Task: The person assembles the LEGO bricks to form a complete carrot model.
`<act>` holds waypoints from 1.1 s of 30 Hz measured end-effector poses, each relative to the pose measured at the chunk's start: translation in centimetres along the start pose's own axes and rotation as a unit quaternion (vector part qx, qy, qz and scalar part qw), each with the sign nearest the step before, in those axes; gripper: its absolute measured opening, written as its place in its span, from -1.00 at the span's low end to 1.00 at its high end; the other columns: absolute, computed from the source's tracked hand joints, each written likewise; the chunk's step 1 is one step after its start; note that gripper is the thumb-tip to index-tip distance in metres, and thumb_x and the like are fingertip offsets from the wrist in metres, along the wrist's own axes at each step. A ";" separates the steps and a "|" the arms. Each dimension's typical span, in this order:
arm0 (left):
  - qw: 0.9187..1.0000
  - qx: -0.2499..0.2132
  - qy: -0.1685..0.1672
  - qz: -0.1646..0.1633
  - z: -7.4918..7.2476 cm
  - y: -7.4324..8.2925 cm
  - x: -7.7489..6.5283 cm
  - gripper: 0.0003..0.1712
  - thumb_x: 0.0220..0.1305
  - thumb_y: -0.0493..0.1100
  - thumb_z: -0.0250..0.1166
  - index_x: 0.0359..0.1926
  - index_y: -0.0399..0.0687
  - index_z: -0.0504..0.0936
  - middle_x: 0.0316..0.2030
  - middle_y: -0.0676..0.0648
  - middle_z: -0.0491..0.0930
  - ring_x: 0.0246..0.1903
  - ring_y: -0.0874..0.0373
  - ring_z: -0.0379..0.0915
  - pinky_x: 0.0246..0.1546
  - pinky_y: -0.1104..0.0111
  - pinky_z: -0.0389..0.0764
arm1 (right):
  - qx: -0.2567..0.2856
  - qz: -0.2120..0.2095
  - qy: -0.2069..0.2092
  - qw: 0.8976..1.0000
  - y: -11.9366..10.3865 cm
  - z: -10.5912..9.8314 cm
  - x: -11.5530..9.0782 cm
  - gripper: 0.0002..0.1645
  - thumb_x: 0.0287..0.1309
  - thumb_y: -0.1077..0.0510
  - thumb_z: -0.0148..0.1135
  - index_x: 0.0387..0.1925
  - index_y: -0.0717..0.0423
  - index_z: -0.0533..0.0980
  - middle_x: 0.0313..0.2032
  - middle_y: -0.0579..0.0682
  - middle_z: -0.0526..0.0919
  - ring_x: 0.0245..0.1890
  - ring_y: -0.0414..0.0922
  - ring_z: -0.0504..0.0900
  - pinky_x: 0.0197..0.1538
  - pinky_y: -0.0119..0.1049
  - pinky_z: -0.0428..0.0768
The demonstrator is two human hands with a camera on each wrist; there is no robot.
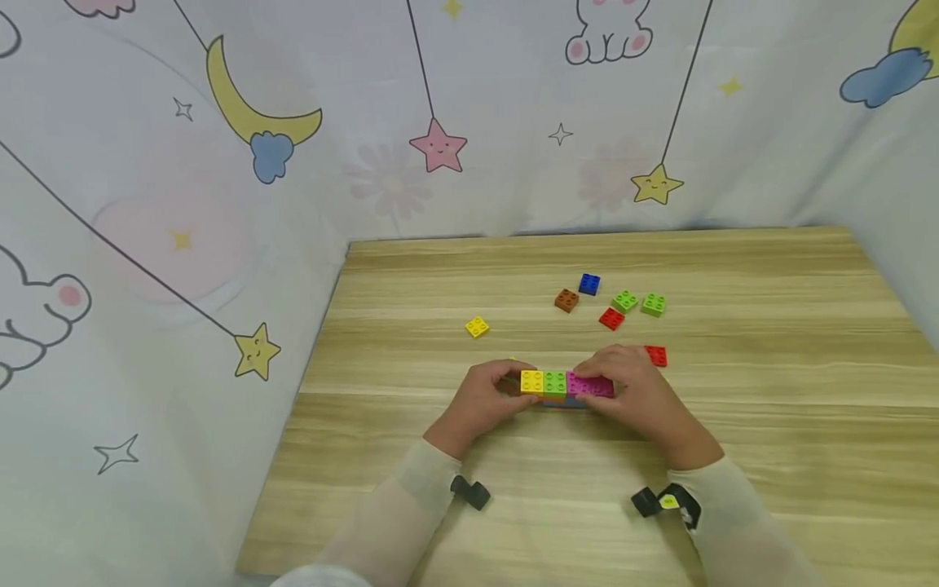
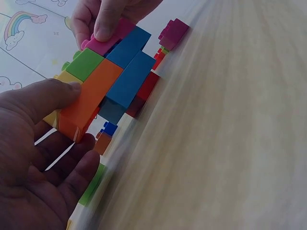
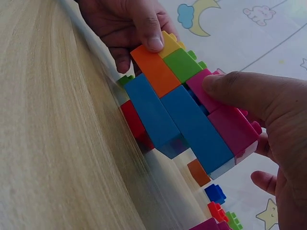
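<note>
Both hands hold one stepped stack of toy building bricks. Its top row has a yellow brick (image 1: 531, 381), a green brick (image 1: 555, 383) and pink bricks (image 3: 233, 130). Below them sit an orange brick (image 2: 91, 100) and a blue brick (image 3: 196, 132), with another blue brick (image 3: 151, 110) one layer lower. A red brick (image 3: 135, 123) shows beneath that. At the yellow and orange end, my left hand (image 1: 477, 405) pinches the stack, thumb on the near side. My right hand (image 1: 645, 399) grips the pink end, its thumb against the side of a pink brick.
Loose bricks lie on the wooden table (image 1: 411, 285) beyond the hands: yellow (image 1: 477, 327), brown (image 1: 566, 300), blue (image 1: 589, 284), two green (image 1: 654, 305) and red (image 1: 612, 318). Another red brick (image 1: 656, 355) lies by the right hand. A printed cloth (image 1: 499, 196) hangs behind the table.
</note>
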State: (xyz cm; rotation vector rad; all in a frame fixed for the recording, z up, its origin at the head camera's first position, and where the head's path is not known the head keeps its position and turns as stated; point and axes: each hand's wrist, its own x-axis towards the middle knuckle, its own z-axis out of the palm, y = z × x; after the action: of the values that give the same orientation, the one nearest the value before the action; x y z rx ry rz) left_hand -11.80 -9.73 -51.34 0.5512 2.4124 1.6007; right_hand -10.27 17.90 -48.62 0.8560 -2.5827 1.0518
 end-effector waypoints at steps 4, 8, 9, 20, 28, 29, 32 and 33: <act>1.000 -0.002 -0.001 0.001 -0.1 0.1 0.1 -0.59 0.17 -0.19 0.59 0.06 0.03 0.76 -0.06 0.09 0.74 -0.18 0.20 0.65 -0.10 0.32 0.71 | -0.005 -0.002 -0.001 1.000 0.0 0.1 0.2 -0.63 -0.09 0.11 0.71 -0.16 -0.02 0.79 -0.17 -0.21 0.79 -0.06 -0.11 0.67 0.10 -0.06 0.36; 1.000 -0.008 -0.003 0.004 -0.2 0.2 0.1 -0.60 0.17 -0.18 0.59 0.05 0.05 0.76 -0.06 0.10 0.74 -0.17 0.19 0.65 -0.10 0.33 0.70 | -0.011 0.002 -0.007 1.000 0.1 0.2 0.4 -0.65 -0.07 0.14 0.70 -0.18 -0.01 0.78 -0.18 -0.20 0.79 -0.08 -0.10 0.67 0.12 -0.03 0.37; 1.000 -0.009 -0.003 0.003 -0.2 0.1 0.2 -0.60 0.17 -0.18 0.59 0.05 0.06 0.76 -0.06 0.10 0.73 -0.17 0.19 0.65 -0.10 0.33 0.70 | -0.012 0.005 -0.010 1.000 0.0 0.2 0.5 -0.65 -0.07 0.14 0.70 -0.18 0.00 0.78 -0.18 -0.19 0.79 -0.08 -0.10 0.67 0.12 -0.02 0.37; 1.000 -0.011 0.000 -0.010 -0.4 0.3 0.1 -0.60 0.16 -0.18 0.59 0.05 0.07 0.77 -0.07 0.10 0.74 -0.17 0.19 0.65 -0.10 0.35 0.70 | -0.018 0.041 -0.040 0.998 -0.7 -0.2 0.9 -0.61 -0.10 0.15 0.72 -0.16 0.03 0.78 -0.17 -0.13 0.80 -0.05 -0.03 0.69 0.27 0.07 0.30; 1.000 -0.011 -0.005 -0.016 -0.3 0.0 -0.1 -0.58 0.17 -0.13 0.60 0.07 0.07 0.76 -0.05 0.09 0.73 -0.18 0.21 0.67 -0.11 0.36 0.70 | 0.001 0.018 -0.013 1.000 -0.1 0.2 0.2 -0.62 -0.10 0.15 0.71 -0.17 0.02 0.77 -0.18 -0.15 0.80 -0.09 -0.07 0.68 0.21 0.00 0.33; 1.000 -0.012 -0.005 -0.016 -0.2 0.0 -0.1 -0.58 0.17 -0.12 0.60 0.08 0.08 0.76 -0.05 0.09 0.73 -0.18 0.21 0.67 -0.11 0.36 0.70 | 0.006 0.016 -0.008 1.000 0.1 0.3 0.1 -0.61 -0.10 0.15 0.71 -0.16 0.00 0.77 -0.18 -0.16 0.80 -0.09 -0.08 0.68 0.20 -0.02 0.33; 1.000 -0.014 -0.005 -0.009 -0.1 -0.2 -0.1 -0.58 0.17 -0.12 0.60 0.07 0.08 0.76 -0.06 0.10 0.73 -0.19 0.21 0.67 -0.12 0.35 0.70 | 0.019 0.012 0.001 1.000 0.4 0.5 -0.2 -0.60 -0.08 0.13 0.70 -0.14 -0.05 0.76 -0.16 -0.20 0.80 -0.07 -0.10 0.68 0.18 -0.04 0.35; 1.000 -0.015 -0.005 -0.006 0.0 -0.2 -0.1 -0.58 0.17 -0.12 0.60 0.07 0.08 0.76 -0.06 0.10 0.73 -0.19 0.21 0.67 -0.13 0.34 0.70 | 0.023 0.011 0.002 1.000 0.5 0.5 -0.2 -0.60 -0.08 0.13 0.70 -0.13 -0.07 0.75 -0.16 -0.20 0.80 -0.07 -0.09 0.68 0.17 -0.03 0.36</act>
State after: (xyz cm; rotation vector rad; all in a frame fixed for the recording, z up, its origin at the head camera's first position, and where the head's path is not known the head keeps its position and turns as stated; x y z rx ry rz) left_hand -11.81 -9.87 -51.53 0.5386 2.3768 1.6222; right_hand -10.35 17.93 -49.33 0.8373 -2.5784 1.1229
